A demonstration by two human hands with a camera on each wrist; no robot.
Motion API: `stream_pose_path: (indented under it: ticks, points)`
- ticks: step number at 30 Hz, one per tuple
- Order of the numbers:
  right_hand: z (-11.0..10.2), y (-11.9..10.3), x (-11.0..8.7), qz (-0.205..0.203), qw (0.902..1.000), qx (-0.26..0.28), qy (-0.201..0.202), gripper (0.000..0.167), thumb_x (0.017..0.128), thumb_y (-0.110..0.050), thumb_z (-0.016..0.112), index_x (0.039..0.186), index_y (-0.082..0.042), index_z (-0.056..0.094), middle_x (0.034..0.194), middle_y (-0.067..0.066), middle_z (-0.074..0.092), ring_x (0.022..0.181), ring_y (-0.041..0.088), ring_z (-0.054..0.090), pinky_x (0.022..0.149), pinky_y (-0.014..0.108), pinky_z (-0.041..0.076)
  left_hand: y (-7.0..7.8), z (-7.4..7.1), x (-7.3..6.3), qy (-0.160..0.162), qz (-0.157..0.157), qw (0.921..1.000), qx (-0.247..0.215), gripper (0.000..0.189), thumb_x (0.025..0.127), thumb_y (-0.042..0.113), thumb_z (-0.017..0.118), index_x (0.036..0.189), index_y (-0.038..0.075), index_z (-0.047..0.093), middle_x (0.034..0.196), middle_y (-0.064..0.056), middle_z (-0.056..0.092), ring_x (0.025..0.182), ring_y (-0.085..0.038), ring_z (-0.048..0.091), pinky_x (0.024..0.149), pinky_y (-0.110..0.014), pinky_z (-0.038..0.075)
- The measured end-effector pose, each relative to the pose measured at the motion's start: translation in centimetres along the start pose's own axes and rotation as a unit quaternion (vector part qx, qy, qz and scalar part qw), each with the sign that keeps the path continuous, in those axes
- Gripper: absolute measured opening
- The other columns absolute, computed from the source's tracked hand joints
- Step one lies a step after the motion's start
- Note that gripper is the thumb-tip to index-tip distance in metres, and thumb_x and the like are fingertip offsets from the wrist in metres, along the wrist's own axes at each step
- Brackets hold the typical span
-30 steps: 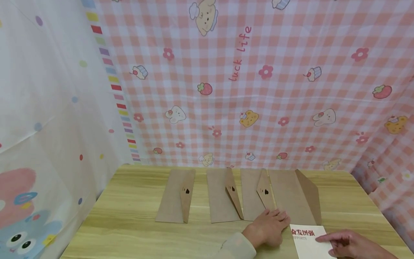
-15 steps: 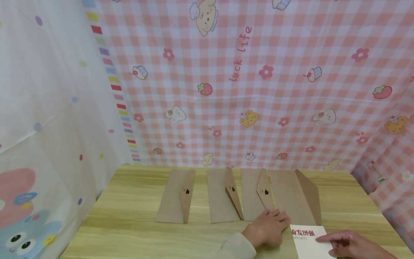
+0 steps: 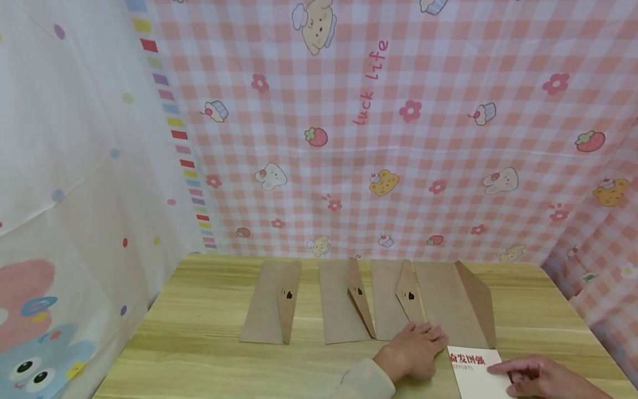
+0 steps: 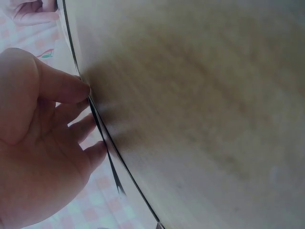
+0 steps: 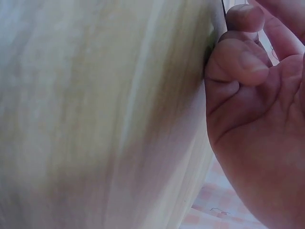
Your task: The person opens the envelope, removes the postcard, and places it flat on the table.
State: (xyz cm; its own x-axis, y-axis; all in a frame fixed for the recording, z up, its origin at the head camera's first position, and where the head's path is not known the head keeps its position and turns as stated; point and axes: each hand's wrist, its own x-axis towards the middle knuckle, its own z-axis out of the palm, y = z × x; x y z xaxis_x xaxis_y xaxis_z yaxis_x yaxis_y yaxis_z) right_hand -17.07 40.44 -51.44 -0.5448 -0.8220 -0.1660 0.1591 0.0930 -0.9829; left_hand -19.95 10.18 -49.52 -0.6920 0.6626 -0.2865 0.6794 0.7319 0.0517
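Observation:
A brown kraft envelope (image 3: 446,302) lies at the right end of a row, its pointed flap (image 3: 477,305) unfolded to the right. My left hand (image 3: 413,350) lies palm down at its lower left corner, with the fingers stretched out; the left wrist view shows the fingertips against the tabletop edge-on. Just below that envelope is a cream card (image 3: 476,377) with red characters and "EFFORTS" printed on it. The right hand (image 3: 543,377) holds the card's right side, index finger straight across its top and the other fingers curled. The card's lower end is out of frame.
Three more kraft envelopes lie to the left: one (image 3: 266,302) apart, another (image 3: 341,310) near the middle, a third (image 3: 389,299) against the rightmost. All rest on a wood-grain table (image 3: 199,332). A checked cloth (image 3: 319,100) hangs along the back edge.
The card and right hand have shifted very slightly to the right. The left hand and the envelopes look the same.

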Motion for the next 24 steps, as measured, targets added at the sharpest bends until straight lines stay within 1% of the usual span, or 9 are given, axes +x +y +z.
stream_pose_path:
  ticks: [2,6,9,12,14,15,18,21,24]
  points:
    - [-0.02,0.04,-0.06,0.005,1.0000,0.005,0.003,0.055,0.095,0.014,0.034,0.138,-0.008,0.059,0.078,-0.002,0.040,0.066,0.013,0.029,0.055,0.028,0.021,0.04,0.00,-0.01,0.001,0.001,1.0000,-0.002,0.066,0.095,0.030,0.054,0.153,0.044,0.028,0.160,0.027,0.017,0.148,0.003,0.014,0.119,-0.024,0.018]
    - [-0.10,0.15,-0.08,-0.003,1.0000,-0.006,0.004,0.053,0.096,0.014,0.034,0.139,-0.007,0.058,0.075,0.011,0.035,0.066,0.014,0.031,0.055,0.028,0.022,0.13,-0.04,-0.03,0.003,-0.001,1.0000,-0.002,0.065,0.095,0.031,0.054,0.153,0.043,0.028,0.160,0.027,0.018,0.148,0.003,0.015,0.119,-0.024,0.018]
    - [-0.13,0.17,-0.09,-0.013,0.9997,-0.019,0.002,0.051,0.098,0.013,0.035,0.139,-0.006,0.057,0.078,0.018,0.034,0.069,0.008,0.036,0.058,0.028,0.025,0.20,-0.02,0.02,0.004,-0.003,1.0000,0.001,0.064,0.095,0.031,0.053,0.153,0.043,0.029,0.160,0.027,0.018,0.147,0.002,0.016,0.119,-0.025,0.018]
    - [-0.03,0.19,-0.09,-0.020,0.9990,-0.040,0.009,0.048,0.099,0.012,0.037,0.139,-0.004,0.057,0.079,0.015,0.038,0.078,0.001,0.046,0.061,0.024,0.032,0.31,-0.04,0.07,0.007,-0.006,0.9999,0.004,0.063,0.095,0.032,0.054,0.153,0.042,0.030,0.160,0.026,0.019,0.147,0.002,0.017,0.119,-0.025,0.019]
    - [0.05,0.17,-0.06,-0.016,0.9991,-0.038,0.014,0.044,0.100,0.009,0.039,0.139,-0.002,0.056,0.078,0.005,0.044,0.084,0.000,0.051,0.067,0.020,0.039,0.38,-0.07,0.08,0.012,-0.007,0.9999,0.006,0.063,0.095,0.033,0.055,0.153,0.040,0.031,0.160,0.024,0.021,0.147,0.001,0.018,0.119,-0.027,0.020]
    - [0.09,0.15,-0.04,-0.011,0.9992,-0.034,0.017,0.043,0.101,0.008,0.040,0.140,-0.002,0.055,0.080,0.000,0.049,0.088,0.000,0.054,0.070,0.019,0.042,0.42,-0.11,0.09,0.016,-0.007,0.9998,0.007,0.063,0.095,0.033,0.055,0.153,0.039,0.032,0.159,0.023,0.022,0.147,0.000,0.019,0.119,-0.027,0.021]
    - [0.21,0.06,0.04,-0.004,0.9996,-0.011,0.024,0.041,0.103,0.006,0.039,0.142,0.002,0.051,0.107,-0.008,0.065,0.101,0.001,0.058,0.082,0.018,0.048,0.54,-0.08,0.17,0.030,-0.007,0.9995,0.009,0.060,0.095,0.033,0.056,0.152,0.037,0.035,0.158,0.022,0.026,0.147,-0.001,0.021,0.119,-0.030,0.023]
    - [0.30,-0.08,0.14,-0.004,0.9996,0.013,0.023,0.041,0.104,0.006,0.037,0.143,0.007,0.046,0.129,-0.005,0.064,0.113,0.002,0.057,0.090,0.020,0.050,0.70,0.05,0.29,0.038,-0.008,0.9992,0.009,0.059,0.095,0.034,0.056,0.151,0.036,0.036,0.157,0.022,0.027,0.146,-0.001,0.022,0.119,-0.031,0.023]
    - [0.45,-0.23,0.19,-0.006,0.9995,0.014,0.027,0.040,0.104,0.006,0.036,0.143,0.010,0.044,0.134,-0.007,0.061,0.116,0.002,0.055,0.092,0.021,0.050,0.85,0.20,0.34,0.040,-0.011,0.9991,0.008,0.060,0.096,0.035,0.056,0.152,0.035,0.036,0.158,0.022,0.026,0.147,-0.002,0.022,0.120,-0.032,0.022]
